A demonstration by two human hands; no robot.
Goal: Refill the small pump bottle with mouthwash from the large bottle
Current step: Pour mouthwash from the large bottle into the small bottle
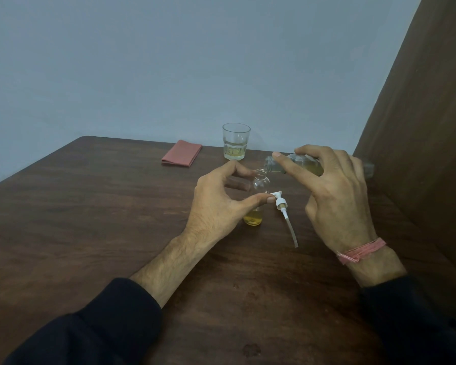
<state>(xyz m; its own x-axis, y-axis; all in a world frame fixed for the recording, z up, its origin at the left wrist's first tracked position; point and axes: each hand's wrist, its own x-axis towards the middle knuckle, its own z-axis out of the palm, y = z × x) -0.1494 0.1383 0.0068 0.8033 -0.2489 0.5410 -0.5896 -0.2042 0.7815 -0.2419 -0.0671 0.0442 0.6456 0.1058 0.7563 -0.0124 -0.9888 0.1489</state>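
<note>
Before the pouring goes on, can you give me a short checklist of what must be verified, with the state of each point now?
1. Small bottle is open: ok, its pump lies apart on the table.
2. Small bottle is steadied: ok, the left hand holds it upright between thumb and fingers.
3. Large bottle is gripped: ok, the right hand holds it tilted, nearly on its side.
4. Large bottle's mouth is over the small bottle's neck: cannot tell, it looks close but slightly to the right.
5. Room left in the small bottle: ok, only its bottom holds yellow liquid.
6. Table dry around the bottle: cannot tell.
</note>
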